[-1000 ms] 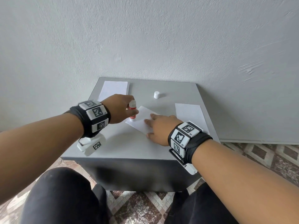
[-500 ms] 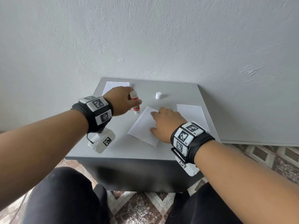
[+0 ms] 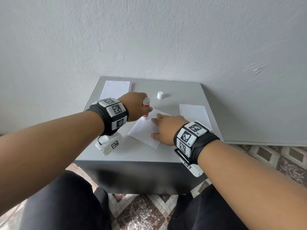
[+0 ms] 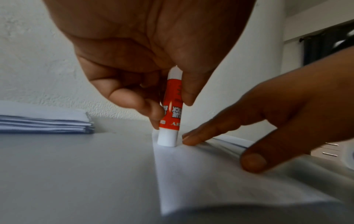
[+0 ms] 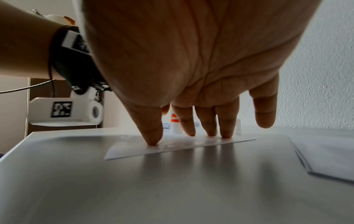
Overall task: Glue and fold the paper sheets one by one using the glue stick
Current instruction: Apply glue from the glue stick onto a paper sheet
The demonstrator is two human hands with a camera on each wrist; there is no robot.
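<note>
A white paper sheet point(image 3: 144, 131) point(image 4: 201, 174) point(image 5: 172, 147) lies askew in the middle of the grey table point(image 3: 129, 153). My left hand point(image 3: 136, 107) point(image 4: 153, 68) grips an uncapped red and white glue stick point(image 3: 146, 109) point(image 4: 171, 112) point(image 5: 175, 121), held upright with its tip down on the sheet's far left edge. My right hand point(image 3: 166, 127) point(image 5: 191, 91) lies open with straight fingers point(image 4: 220, 128) pressing the sheet flat, just right of the stick.
The white cap point(image 3: 160, 95) stands at the back of the table. A stack of paper sheets point(image 3: 115, 89) point(image 4: 44, 121) lies at the back left, and another white sheet point(image 3: 194, 115) point(image 5: 325, 157) at the right. The wall is close behind.
The left hand has carried the glue stick along the sheet's left edge, away from me and then slightly back onto the paper. The right hand stays pressing the sheet.
</note>
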